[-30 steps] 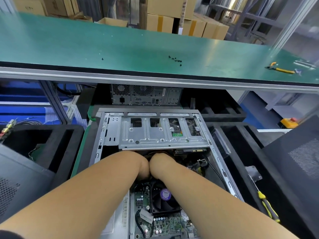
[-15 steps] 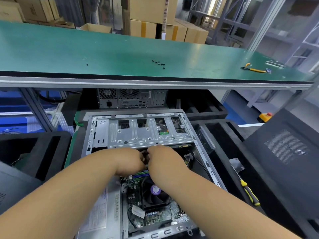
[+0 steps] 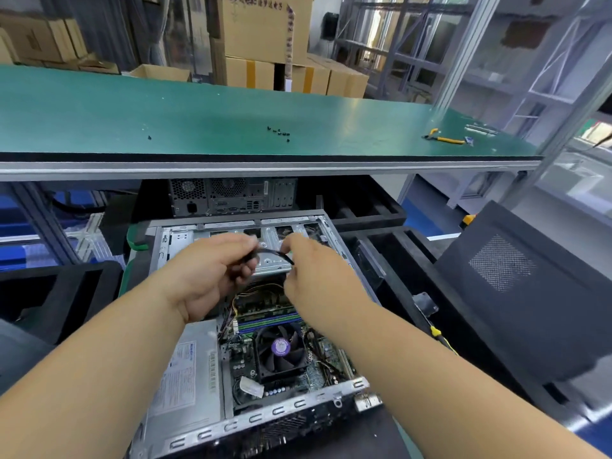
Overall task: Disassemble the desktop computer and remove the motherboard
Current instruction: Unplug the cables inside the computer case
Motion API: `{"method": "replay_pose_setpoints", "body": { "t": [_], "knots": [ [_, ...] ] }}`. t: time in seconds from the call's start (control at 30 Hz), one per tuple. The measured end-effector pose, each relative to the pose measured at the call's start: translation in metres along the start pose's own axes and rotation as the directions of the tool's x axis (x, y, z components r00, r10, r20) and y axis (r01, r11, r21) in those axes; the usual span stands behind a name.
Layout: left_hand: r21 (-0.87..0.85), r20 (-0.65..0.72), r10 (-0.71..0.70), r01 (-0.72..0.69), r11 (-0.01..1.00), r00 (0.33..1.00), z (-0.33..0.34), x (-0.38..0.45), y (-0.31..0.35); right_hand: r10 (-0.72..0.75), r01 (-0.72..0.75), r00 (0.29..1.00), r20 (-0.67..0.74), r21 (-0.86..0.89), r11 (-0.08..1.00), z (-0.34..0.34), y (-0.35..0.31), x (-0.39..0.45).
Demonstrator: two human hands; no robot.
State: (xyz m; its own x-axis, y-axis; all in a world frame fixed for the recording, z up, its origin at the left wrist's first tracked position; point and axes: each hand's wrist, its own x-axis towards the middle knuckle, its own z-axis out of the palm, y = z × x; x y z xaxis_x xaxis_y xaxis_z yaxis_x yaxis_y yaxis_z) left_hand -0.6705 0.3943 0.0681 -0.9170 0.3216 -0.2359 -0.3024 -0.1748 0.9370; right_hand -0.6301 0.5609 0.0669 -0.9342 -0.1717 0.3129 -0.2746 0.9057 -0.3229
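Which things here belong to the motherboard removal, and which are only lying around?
In use: open computer case, motherboard, black cable held between left hand and right hand.

Lying about: loose screws, yellow pliers, cardboard boxes, second computer.

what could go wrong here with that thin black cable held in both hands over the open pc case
The thin black cable is pinched between the left hand and right hand; if its far end is attached, tugging could strain a connector. It might also snag the yellow wires or drop onto the black cooler fan.
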Motion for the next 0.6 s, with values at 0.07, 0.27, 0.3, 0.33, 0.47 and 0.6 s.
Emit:
{"method": "replay_pose_setpoints", "body": {
  "t": [0.07,0.27,0.3,0.33,0.47,0.6],
  "knots": [
    [-0.173,-0.011,0.062,-0.063,0.983,0.998,0.001,-0.003,0.004,0.034,-0.033,0.999,-0.028,0.030,0.999,-0.005,0.013,0.002],
    [-0.507,-0.176,0.179,-0.245,0.827,0.968,0.001,-0.012,0.021,-0.006,0.006,1.000,0.020,0.002,1.000,0.005,0.049,0.004],
    [-0.515,-0.216,0.191,-0.277,0.811,0.958,0.002,-0.015,0.024,0.012,-0.013,1.000,0.026,0.042,0.999,0.007,0.055,0.004],
    [-0.505,-0.254,0.195,-0.302,0.808,0.947,0.003,-0.018,0.025,0.032,-0.035,0.999,0.033,0.094,0.995,0.010,0.062,0.005],
    [-0.479,-0.331,0.204,-0.350,0.805,0.921,0.019,-0.031,0.029,0.041,-0.082,0.988,0.149,0.281,0.956,0.017,0.077,0.011],
    [-0.465,-0.365,0.247,-0.406,0.787,0.898,0.038,-0.042,0.034,0.102,-0.255,0.900,0.424,0.322,0.912,0.025,0.085,0.009]
  ]
}}
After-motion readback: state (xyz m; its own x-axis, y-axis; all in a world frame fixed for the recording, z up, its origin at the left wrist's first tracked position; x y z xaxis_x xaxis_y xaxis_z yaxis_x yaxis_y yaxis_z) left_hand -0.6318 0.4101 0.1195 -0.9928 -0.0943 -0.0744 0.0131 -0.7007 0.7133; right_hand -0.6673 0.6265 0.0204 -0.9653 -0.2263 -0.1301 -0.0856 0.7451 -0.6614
